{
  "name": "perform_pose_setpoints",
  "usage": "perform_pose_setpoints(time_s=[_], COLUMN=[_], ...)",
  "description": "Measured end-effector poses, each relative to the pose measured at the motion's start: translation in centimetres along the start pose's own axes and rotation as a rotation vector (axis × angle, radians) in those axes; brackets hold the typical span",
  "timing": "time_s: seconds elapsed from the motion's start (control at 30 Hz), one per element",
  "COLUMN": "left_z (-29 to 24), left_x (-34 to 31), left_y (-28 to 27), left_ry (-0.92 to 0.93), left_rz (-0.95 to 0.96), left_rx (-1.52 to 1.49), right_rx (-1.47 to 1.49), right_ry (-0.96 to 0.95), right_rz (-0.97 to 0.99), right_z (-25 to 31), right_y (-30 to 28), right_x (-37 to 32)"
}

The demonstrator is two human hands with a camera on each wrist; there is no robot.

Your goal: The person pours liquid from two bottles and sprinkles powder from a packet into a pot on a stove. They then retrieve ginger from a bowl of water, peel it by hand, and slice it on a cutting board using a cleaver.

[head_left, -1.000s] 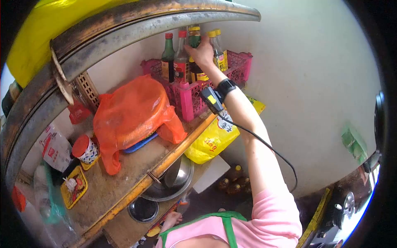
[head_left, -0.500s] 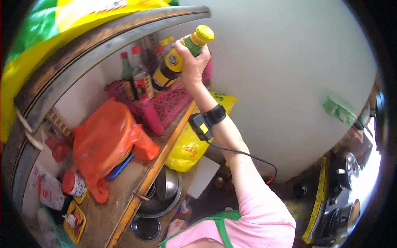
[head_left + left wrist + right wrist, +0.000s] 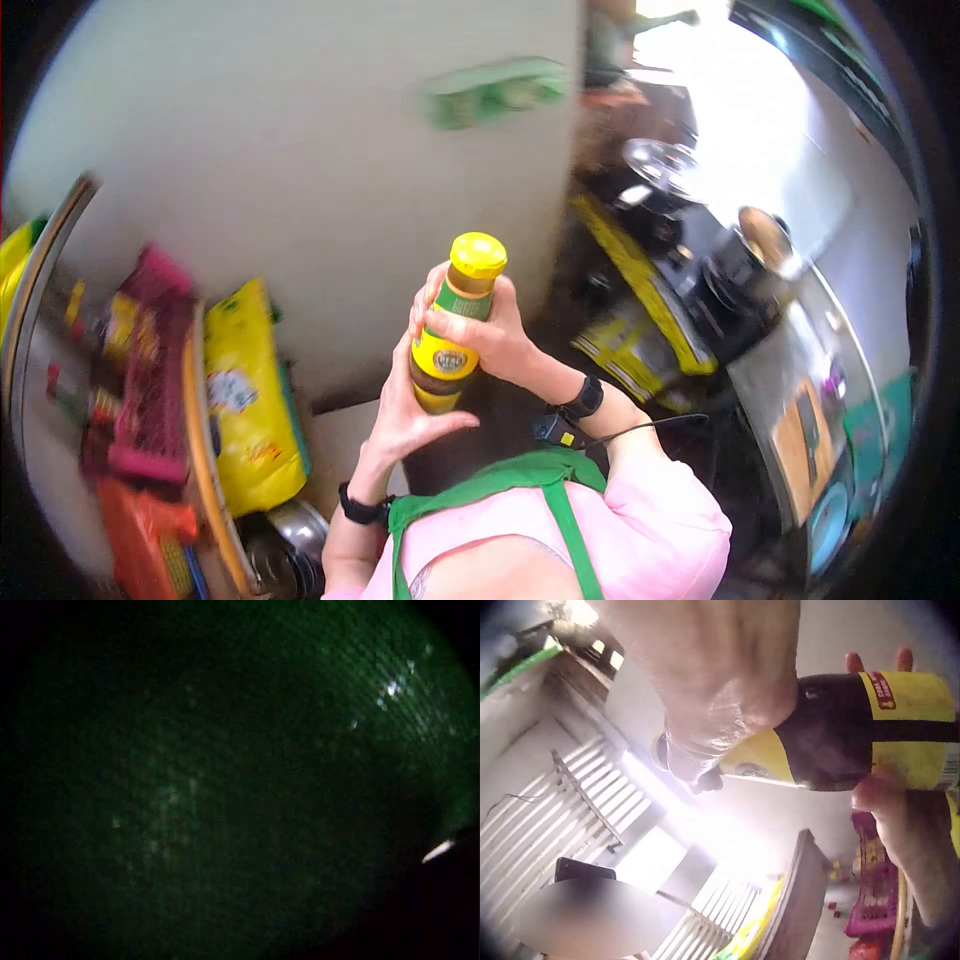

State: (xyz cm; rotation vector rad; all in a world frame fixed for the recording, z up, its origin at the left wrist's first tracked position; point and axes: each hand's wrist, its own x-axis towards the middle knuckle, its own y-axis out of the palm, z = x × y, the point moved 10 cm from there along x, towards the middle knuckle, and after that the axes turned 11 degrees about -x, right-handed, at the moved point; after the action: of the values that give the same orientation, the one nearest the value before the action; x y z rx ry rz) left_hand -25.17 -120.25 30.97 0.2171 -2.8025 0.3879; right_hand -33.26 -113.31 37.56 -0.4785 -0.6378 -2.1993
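Observation:
A dark bottle (image 3: pixel 447 360) with a yellow cap (image 3: pixel 478 255) and green and yellow labels stands slightly tilted before the chest. The right hand (image 3: pixel 497 335) grips it around the neck, just below the cap. The left hand (image 3: pixel 400 408) supports the lower part, its thumb stuck out to the side. In the right wrist view the bottle (image 3: pixel 832 735) lies across the picture, the right hand (image 3: pixel 720 682) round its neck and the left hand (image 3: pixel 915 832) at its base, thumb on one side and fingertips showing on the other. The left wrist view shows only dark green fabric.
At left are a pink basket (image 3: pixel 155 390) of bottles, a yellow bag (image 3: pixel 245 400), an orange plastic bag (image 3: pixel 135 530) and metal bowls. A pale wall (image 3: pixel 300 180) rises ahead. Pots and a stove stand at right, beside a counter with a cutting board (image 3: pixel 800 450).
The bottle has come out of the pink basket in the right hand and down to the chest. The left hand has risen to hold it too. The view has swung right.

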Motion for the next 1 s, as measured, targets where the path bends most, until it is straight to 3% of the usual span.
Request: perform_pose_setpoints(time_s=[0.17, 0.27, 0.33, 0.37, 0.4, 0.47, 0.5, 0.6, 0.67, 0.73, 0.77, 0.83, 1.0], left_z=[4.8, 5.7, 3.2, 2.5, 2.2, 1.9, 1.0, -0.4, -1.4, -2.3, -2.5, -1.7, 1.3], left_x=[7.0, 9.7, 12.6, 13.7, 14.9, 17.4, 18.9, 22.6, 24.3, 25.7, 26.6, 27.7, 30.2], left_y=[16.3, 25.0, 28.4, 30.1, 31.5, 34.1, 35.0, 38.4, 40.8, 43.0, 44.0, 46.4, 51.9], left_ry=[-0.143, -0.234, -0.118, -0.08, -0.011, 0.075, 0.149, 0.345, 0.569, 0.592, 0.59, 0.465, 0.219], left_rz=[0.557, 0.629, 0.581, 0.6, 0.638, 0.665, 0.676, 0.65, 0.617, 0.637, 0.65, 0.824, 1.268], left_rx=[-0.31, -0.43, -0.29, -0.247, -0.075, 0.095, 0.235, 0.443, 0.599, 0.592, 0.585, 0.404, 0.081], right_rx=[-0.154, -0.379, -0.559, -0.914, -0.926, -1.485, -1.692, -1.715, -1.729, -1.769, -1.771, -1.778, -1.807], right_ry=[0.054, -0.019, -0.128, -0.147, -0.145, 0.058, 0.053, 0.209, 0.326, 0.288, 0.302, 0.096, 0.137], right_rz=[-0.206, -0.273, -0.44, -0.544, -0.574, -0.587, -0.669, -0.852, -0.939, -1.081, -1.089, -1.129, -1.026], right_z=[4.8, 9.3, 14.3, 17.6, 19.4, 20.9, 20.9, 21.2, 21.7, 22.8, 22.8, 24.3, 26.0], right_y=[-13.4, -21.5, -27.6, -29.9, -32.0, -34.5, -35.6, -41.1, -44.6, -46.6, -47.8, -48.6, -50.1], right_x=[-6.3, -9.5, -12.9, -14.7, -15.7, -17.1, -17.2, -18.6, -19.2, -19.9, -20.0, -20.3, -19.9])
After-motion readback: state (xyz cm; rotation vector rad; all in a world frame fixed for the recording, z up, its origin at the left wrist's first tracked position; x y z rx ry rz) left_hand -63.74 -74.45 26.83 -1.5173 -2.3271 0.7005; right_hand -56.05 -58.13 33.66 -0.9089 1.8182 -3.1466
